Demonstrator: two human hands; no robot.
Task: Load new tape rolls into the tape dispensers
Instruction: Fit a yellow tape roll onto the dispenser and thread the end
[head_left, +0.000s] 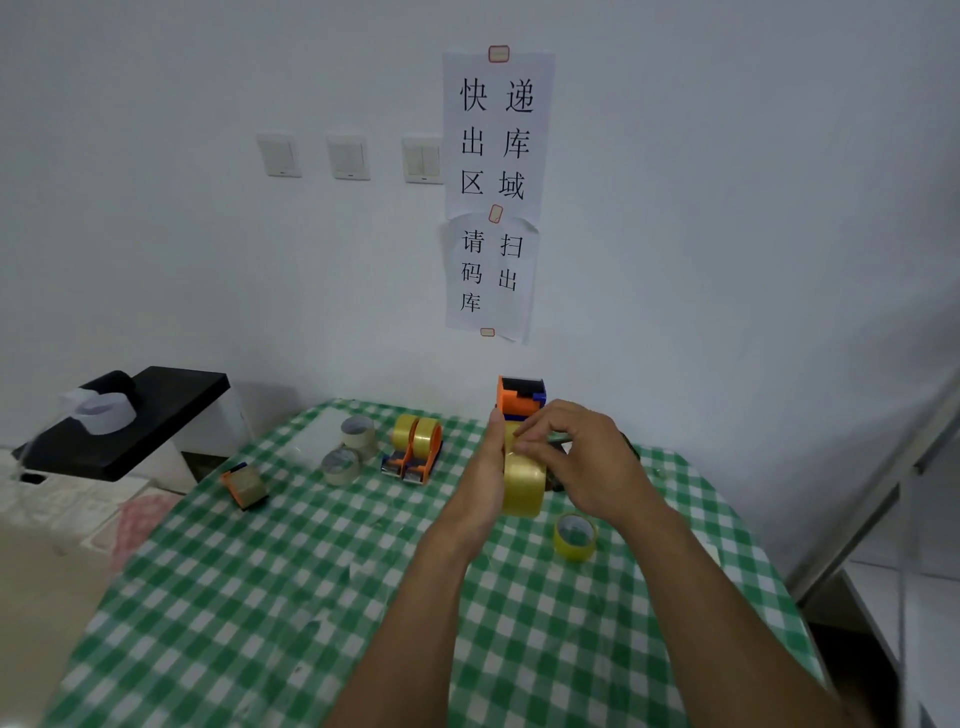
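Above the green checked table (270, 597) I hold an orange tape dispenser (519, 397) with a yellowish tape roll (523, 483) sitting in it. My left hand (485, 467) grips the roll and dispenser from the left side. My right hand (576, 457) is on the right side, its fingertips pinched at the top of the roll. Two loaded orange dispensers (415, 449) stand side by side further left. A small yellow tape roll (574, 538) lies on the table just below my right wrist.
Two greyish tape rolls (349, 449) lie left of the loaded dispensers, and a small orange dispenser (244, 483) sits near the table's left edge. A black-topped stand (150, 421) with a white roll is beyond it. Paper signs (493, 197) hang on the wall.
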